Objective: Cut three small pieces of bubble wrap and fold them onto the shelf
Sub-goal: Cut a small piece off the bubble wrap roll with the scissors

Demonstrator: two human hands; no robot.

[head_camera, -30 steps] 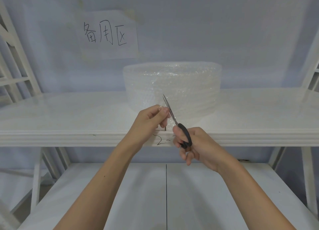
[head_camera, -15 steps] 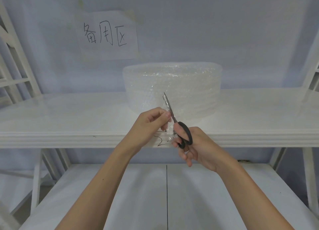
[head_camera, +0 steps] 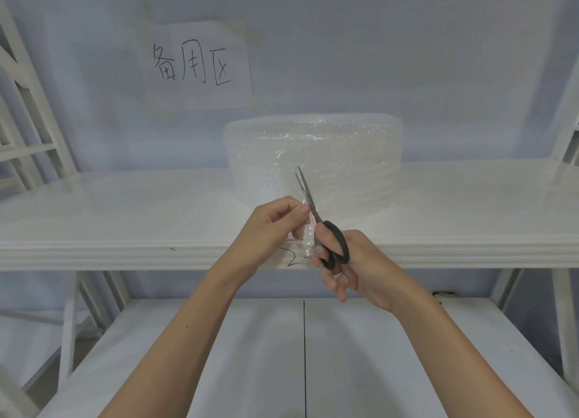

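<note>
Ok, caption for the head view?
Left hand pinches bubble wrap strip while right hand cuts with scissors before the roll.

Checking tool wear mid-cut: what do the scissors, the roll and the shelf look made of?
Scissors: bright, reflective blades, likely steel; matte black loop handles, probably plastic, gripped by the right hand.
Bubble wrap roll: clear thin plastic film, glinting, with a bubbled texture.
Shelf: glossy white top with a moulded front edge; possibly painted wood, the core not visible.
</note>
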